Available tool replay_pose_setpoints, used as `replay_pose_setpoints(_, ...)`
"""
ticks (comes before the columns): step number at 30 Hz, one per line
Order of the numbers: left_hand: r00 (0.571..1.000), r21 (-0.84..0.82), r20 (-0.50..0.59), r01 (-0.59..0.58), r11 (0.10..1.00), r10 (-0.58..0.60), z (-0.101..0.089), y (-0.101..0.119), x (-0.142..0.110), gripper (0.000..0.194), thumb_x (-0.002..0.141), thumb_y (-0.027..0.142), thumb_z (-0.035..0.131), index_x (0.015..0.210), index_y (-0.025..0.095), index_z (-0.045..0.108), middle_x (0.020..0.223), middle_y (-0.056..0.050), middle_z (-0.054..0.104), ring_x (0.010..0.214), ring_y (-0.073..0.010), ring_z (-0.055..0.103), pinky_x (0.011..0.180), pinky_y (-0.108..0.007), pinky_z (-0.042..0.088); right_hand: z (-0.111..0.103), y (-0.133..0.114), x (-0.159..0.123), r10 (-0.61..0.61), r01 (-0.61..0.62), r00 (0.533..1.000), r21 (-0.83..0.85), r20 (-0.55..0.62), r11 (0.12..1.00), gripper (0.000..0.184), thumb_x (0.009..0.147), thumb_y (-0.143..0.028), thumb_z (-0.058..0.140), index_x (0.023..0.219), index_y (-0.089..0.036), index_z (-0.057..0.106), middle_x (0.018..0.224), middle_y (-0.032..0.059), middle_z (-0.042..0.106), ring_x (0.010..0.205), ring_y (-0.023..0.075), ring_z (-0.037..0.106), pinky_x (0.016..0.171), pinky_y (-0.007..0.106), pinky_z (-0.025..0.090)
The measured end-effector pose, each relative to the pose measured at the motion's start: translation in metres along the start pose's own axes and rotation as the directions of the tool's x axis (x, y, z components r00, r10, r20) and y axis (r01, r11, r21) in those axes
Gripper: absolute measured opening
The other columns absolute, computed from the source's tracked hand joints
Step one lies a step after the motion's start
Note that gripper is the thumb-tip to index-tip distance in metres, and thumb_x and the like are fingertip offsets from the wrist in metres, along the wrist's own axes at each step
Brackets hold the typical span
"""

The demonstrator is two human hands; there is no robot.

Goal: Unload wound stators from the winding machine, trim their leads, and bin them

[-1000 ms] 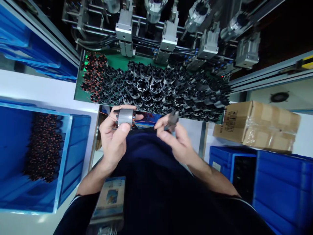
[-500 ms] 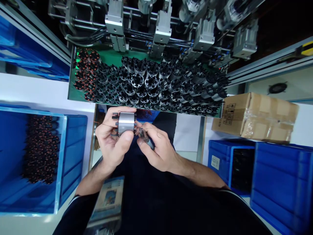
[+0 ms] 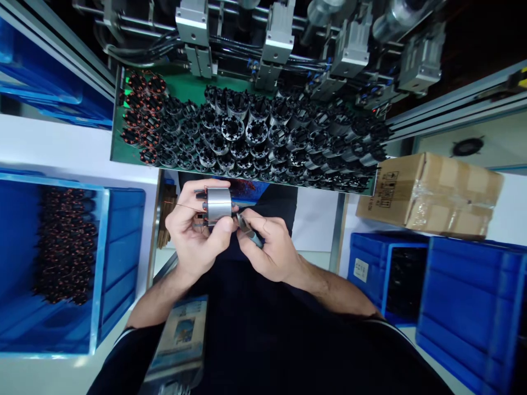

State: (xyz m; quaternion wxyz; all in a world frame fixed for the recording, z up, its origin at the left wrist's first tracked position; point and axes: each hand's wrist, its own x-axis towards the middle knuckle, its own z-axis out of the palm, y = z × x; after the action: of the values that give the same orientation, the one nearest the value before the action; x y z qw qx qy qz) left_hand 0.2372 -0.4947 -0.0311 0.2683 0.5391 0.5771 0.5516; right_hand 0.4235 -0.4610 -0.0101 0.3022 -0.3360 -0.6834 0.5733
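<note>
My left hand is closed around a motor stator, a silvery ring with black slotted ends. The fingers lie behind it and the thumb presses on its near side. A thin copper wire sticks out to the left from its end. My right hand grips small pliers with a grey handle, their metal jaws against the stator's right end. Another fine wire loops over the right fingers. What the jaws touch is too small to make out.
Ahead, a green tray holds many stators, copper-wound ones at its left. Metal machine fixtures stand behind. Left is a blue crate of wound stators. A cardboard box and blue bins stand at right.
The stator and my left hand have shifted slightly right, and the stator is turned a little. The pliers stay at its right end. The view has tilted slightly.
</note>
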Motion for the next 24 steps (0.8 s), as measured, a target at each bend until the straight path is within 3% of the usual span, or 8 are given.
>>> replay_pose_setpoints(3, 0.989, -0.040, -0.123, 0.072, 0.997, -0.077, 0.002, -0.019, -0.010, 0.039, 0.110, 0.061, 0.087, 0.098, 0.025, 0.084, 0.125, -0.010, 0.087, 0.112, -0.0272, 0.085, 0.089, -0.041, 0.070, -0.006, 0.017, 0.000, 0.177, -0.175, 0.984, -0.049, 0.035, 0.983, 0.017, 0.110, -0.024, 0.063, 0.112, -0.024, 0.080, 0.096, -0.0015, 0.082, 0.072, 0.0129, 0.062, 0.080, 0.029, 0.054)
replay_pose_setpoints(6, 0.939, -0.160, -0.146, 0.288, 0.944, -0.311, -0.025, -0.049, -0.032, 0.035, 0.109, 0.059, 0.088, 0.109, 0.024, 0.089, 0.130, -0.010, 0.087, 0.096, -0.0223, 0.084, 0.085, -0.037, 0.069, -0.015, 0.042, -0.010, 0.386, -0.371, 0.921, -0.180, 0.058, 0.911, 0.029, 0.109, -0.034, 0.063, 0.122, -0.022, 0.085, 0.092, -0.0007, 0.083, 0.071, 0.0144, 0.063, 0.082, 0.031, 0.054)
replay_pose_setpoints(9, 0.893, -0.149, -0.230, 0.361, 0.921, -0.387, -0.099, -0.075, -0.054, 0.046, 0.104, 0.066, 0.090, 0.124, 0.024, 0.088, 0.122, -0.010, 0.086, 0.095, -0.0246, 0.085, 0.094, -0.042, 0.071, -0.027, 0.074, -0.028, 0.539, -0.501, 0.840, -0.300, 0.055, 0.812, 0.041, 0.109, -0.047, 0.061, 0.127, -0.022, 0.087, 0.098, 0.0036, 0.087, 0.074, 0.0181, 0.068, 0.082, 0.034, 0.055)
replay_pose_setpoints(12, 0.870, 0.134, -0.386, 0.383, 0.914, -0.307, -0.197, -0.089, -0.066, 0.043, 0.100, 0.061, 0.093, 0.118, 0.023, 0.085, 0.120, -0.008, 0.083, 0.106, -0.0273, 0.085, 0.103, -0.043, 0.071, -0.038, 0.102, -0.046, 0.598, -0.553, 0.801, -0.344, 0.032, 0.759, 0.047, 0.109, -0.056, 0.060, 0.128, -0.024, 0.088, 0.118, 0.0093, 0.092, 0.096, 0.0253, 0.081, 0.094, 0.038, 0.060)
replay_pose_setpoints(15, 0.862, 0.567, -0.447, 0.479, 0.670, -0.238, -0.279, -0.111, -0.067, 0.043, 0.101, 0.062, 0.088, 0.116, 0.021, 0.085, 0.139, -0.014, 0.082, 0.129, -0.0330, 0.081, 0.116, -0.047, 0.068, -0.042, 0.114, -0.048, 0.623, -0.564, 0.781, -0.385, 0.038, 0.731, 0.049, 0.106, -0.061, 0.060, 0.126, -0.026, 0.088, 0.125, 0.0103, 0.092, 0.100, 0.0277, 0.082, 0.092, 0.039, 0.061)
replay_pose_setpoints(17, 0.854, 0.716, -0.395, 0.518, 0.469, -0.340, -0.312, -0.137, -0.065, 0.041, 0.105, 0.059, 0.079, 0.117, 0.020, 0.086, 0.151, -0.017, 0.080, 0.139, -0.0340, 0.076, 0.130, -0.050, 0.060, -0.038, 0.110, -0.039, 0.625, -0.544, 0.777, -0.423, 0.072, 0.725, 0.051, 0.106, -0.064, 0.059, 0.125, -0.026, 0.087, 0.111, 0.0084, 0.091, 0.082, 0.0249, 0.076, 0.084, 0.040, 0.060)
replay_pose_setpoints(20, 0.800, 0.832, -0.302, 0.486, 0.266, -0.518, -0.331, -0.183, -0.062, 0.045, 0.107, 0.057, 0.074, 0.121, 0.017, 0.090, 0.164, -0.022, 0.071, 0.151, -0.0384, 0.064, 0.136, -0.055, 0.051, -0.028, 0.095, -0.019, 0.597, -0.483, 0.790, -0.458, 0.140, 0.746, 0.048, 0.106, -0.062, 0.058, 0.123, -0.027, 0.086, 0.091, 0.0044, 0.086, 0.068, 0.0225, 0.068, 0.084, 0.041, 0.061)
replay_pose_setpoints(24, 0.724, 0.874, -0.313, 0.473, 0.113, -0.615, -0.335, -0.215, -0.066, 0.052, 0.107, 0.058, 0.069, 0.125, 0.015, 0.092, 0.157, -0.026, 0.068, 0.148, -0.0457, 0.054, 0.128, -0.063, 0.050, -0.022, 0.082, -0.006, 0.550, -0.425, 0.818, -0.467, 0.169, 0.776, 0.044, 0.105, -0.060, 0.061, 0.124, -0.029, 0.087, 0.100, 0.0055, 0.091, 0.069, 0.0229, 0.072, 0.088, 0.041, 0.063)
